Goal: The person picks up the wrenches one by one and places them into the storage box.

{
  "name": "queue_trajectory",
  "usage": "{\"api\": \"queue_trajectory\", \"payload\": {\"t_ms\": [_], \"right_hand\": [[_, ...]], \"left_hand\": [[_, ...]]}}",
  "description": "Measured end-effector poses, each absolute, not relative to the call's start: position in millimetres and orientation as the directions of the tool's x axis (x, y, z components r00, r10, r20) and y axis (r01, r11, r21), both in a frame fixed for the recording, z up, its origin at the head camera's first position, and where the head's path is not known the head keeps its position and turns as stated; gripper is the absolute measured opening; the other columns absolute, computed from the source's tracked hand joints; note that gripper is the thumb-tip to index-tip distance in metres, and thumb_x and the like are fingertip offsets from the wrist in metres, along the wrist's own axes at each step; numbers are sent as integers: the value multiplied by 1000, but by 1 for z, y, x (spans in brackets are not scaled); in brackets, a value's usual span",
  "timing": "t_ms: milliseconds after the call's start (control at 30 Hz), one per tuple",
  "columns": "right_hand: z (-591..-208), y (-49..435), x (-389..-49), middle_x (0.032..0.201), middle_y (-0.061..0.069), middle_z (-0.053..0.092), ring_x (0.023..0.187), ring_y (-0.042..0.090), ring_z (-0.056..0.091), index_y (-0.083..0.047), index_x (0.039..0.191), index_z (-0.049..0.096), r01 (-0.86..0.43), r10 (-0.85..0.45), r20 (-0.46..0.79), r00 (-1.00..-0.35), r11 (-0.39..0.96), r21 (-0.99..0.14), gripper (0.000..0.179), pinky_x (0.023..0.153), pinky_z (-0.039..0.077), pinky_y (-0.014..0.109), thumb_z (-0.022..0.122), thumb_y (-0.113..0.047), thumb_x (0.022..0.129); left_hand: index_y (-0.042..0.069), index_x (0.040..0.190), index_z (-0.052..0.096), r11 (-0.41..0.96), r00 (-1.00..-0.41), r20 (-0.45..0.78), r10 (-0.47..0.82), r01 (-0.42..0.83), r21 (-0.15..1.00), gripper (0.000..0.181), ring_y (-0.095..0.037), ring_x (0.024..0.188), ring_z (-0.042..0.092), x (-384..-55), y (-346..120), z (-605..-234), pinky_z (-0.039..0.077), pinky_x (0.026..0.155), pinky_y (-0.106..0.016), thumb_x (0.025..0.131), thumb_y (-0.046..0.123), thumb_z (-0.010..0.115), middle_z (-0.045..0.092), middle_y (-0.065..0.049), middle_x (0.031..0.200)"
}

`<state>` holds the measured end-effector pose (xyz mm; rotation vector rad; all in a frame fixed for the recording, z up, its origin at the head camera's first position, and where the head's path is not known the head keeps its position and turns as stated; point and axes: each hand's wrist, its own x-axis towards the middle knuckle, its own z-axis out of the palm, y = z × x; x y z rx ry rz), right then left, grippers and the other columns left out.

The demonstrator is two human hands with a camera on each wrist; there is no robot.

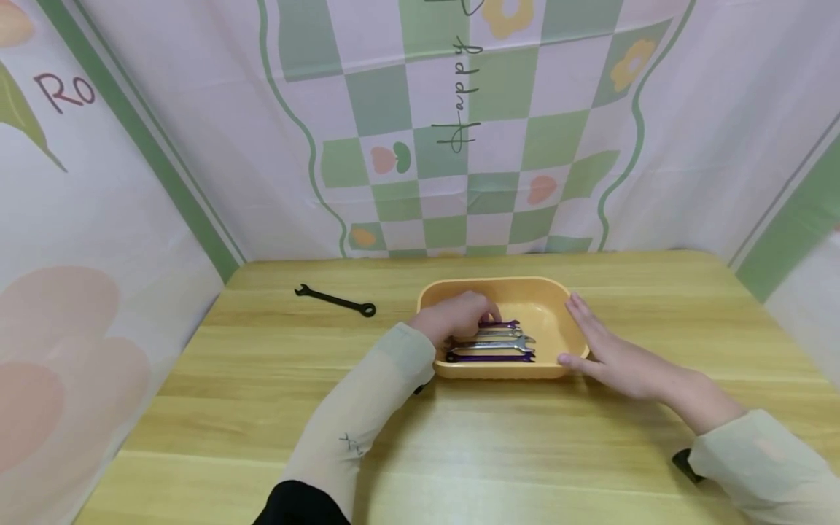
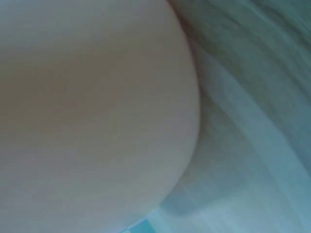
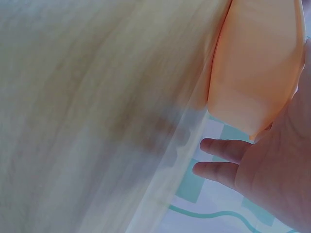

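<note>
Inside a yellow plastic tray (image 1: 554, 321), my left hand (image 1: 459, 315) reaches down with bent fingers and pinches a purple wrench (image 1: 510, 324) at the back of a row. Its palm and wrist hide the left ends of several wrenches. In front of that one lie silver wrenches (image 1: 492, 344), and a second purple wrench (image 1: 492, 358) is nearest the front wall. My right hand (image 1: 620, 357) rests on the tray's right end, fingers straight along the outside and thumb at the front rim. In the right wrist view two fingers (image 3: 226, 149) extend past the tray's orange-looking wall (image 3: 257, 58).
A black combination wrench (image 1: 336, 300) lies on the wooden table (image 1: 262, 408) to the left of the tray. A patterned cloth (image 1: 446, 175) hangs behind the table's back edge, with another cloth at the left. The left wrist view is mostly blocked by a blurred skin-toned surface.
</note>
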<state>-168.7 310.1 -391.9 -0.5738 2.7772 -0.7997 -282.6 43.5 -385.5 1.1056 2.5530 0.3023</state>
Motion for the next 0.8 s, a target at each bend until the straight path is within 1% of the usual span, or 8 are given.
{"api": "queue_trajectory", "payload": {"t_ms": [233, 333, 467, 567, 700, 800], "right_hand": [[-390, 309, -168, 166, 12, -24, 146, 58, 5, -9, 163, -13, -312, -418, -80, -905, 778, -545, 96, 110, 17, 75, 57, -41, 105], [-389, 309, -167, 166, 12, -24, 146, 58, 5, -9, 163, -13, -311, -418, -80, -905, 779, -544, 96, 110, 17, 75, 57, -40, 105], [-389, 309, -167, 166, 12, -23, 146, 58, 7, -9, 163, -13, -312, -416, -81, -906, 783, -538, 96, 109, 19, 75, 56, -41, 105], [-389, 309, -168, 166, 12, -24, 146, 59, 8, -9, 163, -13, -313, -417, -82, -905, 784, -535, 96, 108, 20, 75, 56, -41, 105], [-389, 309, -167, 166, 12, -24, 146, 59, 8, -9, 163, -13, -313, -418, -84, -905, 784, -536, 96, 109, 19, 75, 56, -41, 105], [-389, 309, -167, 166, 12, -24, 146, 59, 8, -8, 163, -12, -315, -420, -83, -904, 784, -536, 95, 109, 19, 75, 56, -41, 105]], "left_hand": [[16, 130, 72, 684, -644, -236, 727, 652, 328, 60, -13, 113, 59, -281, 43, -383, 46, 98, -21, 86, -20, 53, 68, -2, 122], [17, 135, 69, 686, -640, -251, 726, 649, 329, 62, -13, 113, 59, -280, 42, -380, 46, 98, -22, 87, -19, 52, 67, -3, 124], [17, 141, 64, 692, -640, -269, 720, 630, 353, 63, -14, 113, 59, -279, 39, -375, 47, 98, -23, 90, -17, 48, 66, -5, 124], [16, 140, 64, 687, -636, -268, 724, 629, 365, 58, -15, 115, 59, -280, 37, -371, 47, 97, -23, 94, -13, 46, 66, -6, 126], [14, 139, 65, 657, -614, -244, 751, 658, 367, 45, -16, 114, 60, -284, 34, -367, 49, 91, -23, 100, -3, 49, 65, -6, 127], [13, 138, 65, 632, -596, -223, 771, 680, 371, 41, -16, 112, 60, -285, 32, -363, 49, 88, -23, 102, 1, 50, 65, -6, 126]]}}
